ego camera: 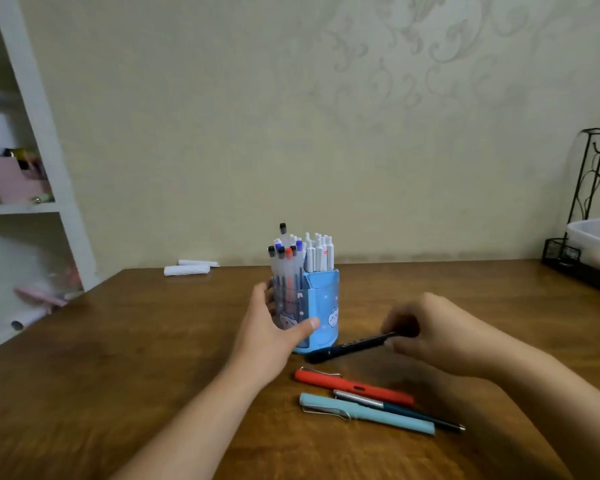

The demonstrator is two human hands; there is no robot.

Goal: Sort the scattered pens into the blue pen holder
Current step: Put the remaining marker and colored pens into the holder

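Now right grip (pixel 426 329) pinches end of black pen (pixel 352 347), pen slanting down-left, tip just beside base of blue pen holder (pixel 321 306). Left grip (pixel 274 322) wraps holder's side, mid-surface. Red pen (pixel 354 387), teal pen (pixel 366 413), dark pen (pixel 399 410) lie nearer front edge.

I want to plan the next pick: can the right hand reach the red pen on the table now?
Probably yes, once free: the red pen lies uncovered just below the right hand, whose fingers now pinch the black pen.
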